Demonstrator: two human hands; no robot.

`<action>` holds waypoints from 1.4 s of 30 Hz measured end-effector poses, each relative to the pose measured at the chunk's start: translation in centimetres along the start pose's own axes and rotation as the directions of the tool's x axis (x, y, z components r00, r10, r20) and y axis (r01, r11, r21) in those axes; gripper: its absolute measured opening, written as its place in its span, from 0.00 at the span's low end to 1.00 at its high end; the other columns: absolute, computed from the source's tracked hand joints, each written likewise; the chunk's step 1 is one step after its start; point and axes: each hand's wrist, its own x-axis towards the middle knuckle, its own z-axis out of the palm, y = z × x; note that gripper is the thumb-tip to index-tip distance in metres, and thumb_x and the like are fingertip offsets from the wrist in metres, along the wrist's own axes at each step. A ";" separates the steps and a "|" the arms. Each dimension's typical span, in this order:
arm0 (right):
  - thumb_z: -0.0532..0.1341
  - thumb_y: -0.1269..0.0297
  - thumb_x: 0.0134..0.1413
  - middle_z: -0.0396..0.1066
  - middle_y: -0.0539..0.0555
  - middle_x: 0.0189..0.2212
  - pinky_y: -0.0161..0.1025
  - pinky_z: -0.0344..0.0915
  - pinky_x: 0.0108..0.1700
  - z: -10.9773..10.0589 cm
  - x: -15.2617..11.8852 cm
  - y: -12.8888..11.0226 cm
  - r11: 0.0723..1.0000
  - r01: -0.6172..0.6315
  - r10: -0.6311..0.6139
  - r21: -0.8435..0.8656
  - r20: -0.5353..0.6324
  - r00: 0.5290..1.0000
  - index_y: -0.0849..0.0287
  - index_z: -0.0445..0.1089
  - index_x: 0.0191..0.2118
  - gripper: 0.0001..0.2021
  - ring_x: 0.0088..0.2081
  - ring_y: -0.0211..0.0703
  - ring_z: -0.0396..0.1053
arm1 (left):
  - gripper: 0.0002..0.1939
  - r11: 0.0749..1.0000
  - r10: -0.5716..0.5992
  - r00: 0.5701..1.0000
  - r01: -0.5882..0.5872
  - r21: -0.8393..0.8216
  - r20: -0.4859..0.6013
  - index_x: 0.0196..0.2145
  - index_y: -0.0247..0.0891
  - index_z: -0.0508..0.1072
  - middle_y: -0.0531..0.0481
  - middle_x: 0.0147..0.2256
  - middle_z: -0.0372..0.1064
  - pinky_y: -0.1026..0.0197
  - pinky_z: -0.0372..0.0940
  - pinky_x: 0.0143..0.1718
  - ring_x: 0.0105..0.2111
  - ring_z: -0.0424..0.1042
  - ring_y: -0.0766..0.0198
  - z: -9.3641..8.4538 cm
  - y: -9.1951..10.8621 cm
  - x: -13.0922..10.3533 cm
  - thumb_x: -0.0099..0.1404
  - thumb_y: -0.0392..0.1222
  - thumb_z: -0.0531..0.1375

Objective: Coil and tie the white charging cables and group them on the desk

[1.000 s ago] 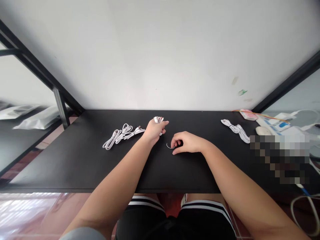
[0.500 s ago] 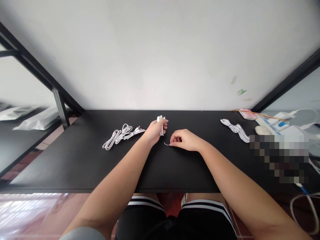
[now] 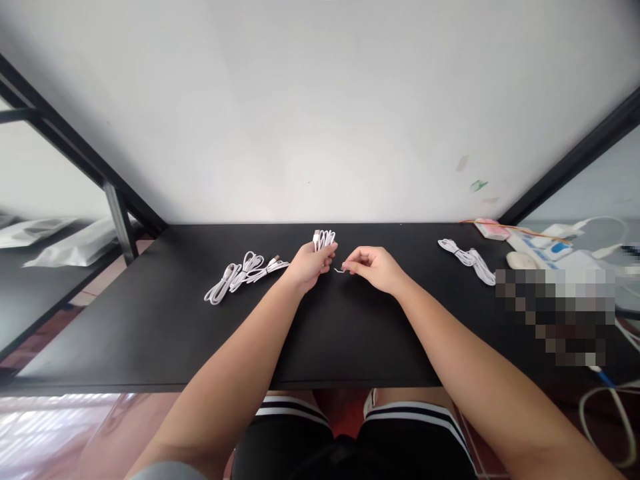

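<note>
My left hand is closed around a coiled white USB cable, whose loops and plug stick out above the fingers. To its right, my right hand pinches a short thin white twist tie between thumb and forefinger. The tie's bent free end points toward my left hand, a small gap away. Left of my left hand lie several bundled white cables on the black table. Another bundled white cable rests on the table to the right of my right hand.
A white power strip with plugged-in chargers sits at the right, near a white mouse and a pink-and-white box. Part of that side is pixelated. The white wall rises behind the table. Plastic-wrapped items lie on a shelf at left.
My right hand has lifted a little with the twist tie, its fingers straighter now. In my left hand the cable has turned, so its loops fan out more above the fingers.
</note>
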 end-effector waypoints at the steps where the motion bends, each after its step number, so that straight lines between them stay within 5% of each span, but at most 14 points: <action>1: 0.67 0.51 0.53 0.76 0.53 0.28 0.39 0.65 0.34 0.0 0.0 0.0 1.000 -0.001 0.002 0.028 -0.019 1.000 0.59 0.76 0.33 0.14 0.29 0.40 0.70 | 0.09 1.000 -0.002 1.000 0.002 0.022 0.005 0.33 0.32 0.70 0.53 0.25 0.65 0.71 0.46 0.14 0.17 0.59 0.76 -0.1 0.0 0.0 0.62 0.40 0.66; 7: 0.69 0.54 0.50 0.76 0.53 0.29 0.39 0.67 0.34 0.2 0.4 0.4 0.988 0.014 0.002 0.152 -0.099 0.995 0.58 0.73 0.34 0.13 0.28 0.39 0.70 | 0.19 0.987 -0.027 0.997 0.016 0.162 0.069 0.42 0.33 0.73 0.51 0.25 0.67 0.69 0.42 0.13 0.14 0.55 0.76 0.0 -0.2 -0.1 0.64 0.53 0.63; 14: 0.64 0.58 0.56 0.71 0.49 0.29 0.38 0.66 0.31 0.3 0.7 0.8 0.982 -0.012 0.050 0.189 -0.194 0.980 0.56 0.74 0.42 0.11 0.26 0.36 0.65 | 0.16 1.000 0.008 0.992 -0.012 0.029 0.129 0.38 0.33 0.74 0.51 0.27 0.65 0.68 0.46 0.15 0.17 0.58 0.74 0.3 -0.4 0.0 0.66 0.51 0.60; 18: 0.65 0.58 0.54 0.72 0.50 0.30 0.39 0.65 0.32 1.0 0.6 0.5 0.946 -0.039 0.075 0.323 -0.101 0.992 0.57 0.74 0.46 0.15 0.26 0.35 0.64 | 0.16 0.998 0.061 0.984 -0.064 0.018 0.167 0.34 0.32 0.74 0.48 0.28 0.67 0.66 0.58 0.20 0.23 0.65 0.70 0.7 -1.0 -0.1 0.66 0.51 0.61; 28: 0.72 0.58 0.44 0.71 0.47 0.26 0.38 0.59 0.30 1.2 0.8 0.2 0.797 -0.100 0.257 0.595 -0.185 0.949 0.57 0.71 0.45 0.21 0.25 0.34 0.62 | 0.16 0.992 0.068 0.978 -0.045 -0.118 0.195 0.40 0.30 0.76 0.45 0.32 0.70 0.65 0.60 0.23 0.28 0.68 0.67 1.7 -0.4 -0.8 0.67 0.48 0.60; 34: 0.74 0.60 0.41 0.70 0.50 0.27 0.36 0.56 0.29 1.5 0.9 0.2 0.691 -0.163 0.318 0.704 -0.094 0.944 0.61 0.76 0.39 0.18 0.25 0.32 0.59 | 0.14 0.984 0.070 0.974 -0.032 -0.177 0.217 0.42 0.30 0.76 0.45 0.33 0.71 0.66 0.59 0.23 0.29 0.68 0.68 1.9 -0.6 -0.8 0.68 0.45 0.58; 42: 0.73 0.54 0.42 0.72 0.50 0.27 0.36 0.58 0.29 1.6 0.9 0.3 0.831 -0.019 0.204 0.556 -0.273 0.940 0.59 0.77 0.39 0.18 0.27 0.35 0.63 | 0.18 0.995 0.101 0.955 -0.096 -0.030 0.280 0.43 0.31 0.76 0.41 0.37 0.75 0.63 0.68 0.31 0.36 0.75 0.61 1.8 -1.0 -0.8 0.70 0.50 0.57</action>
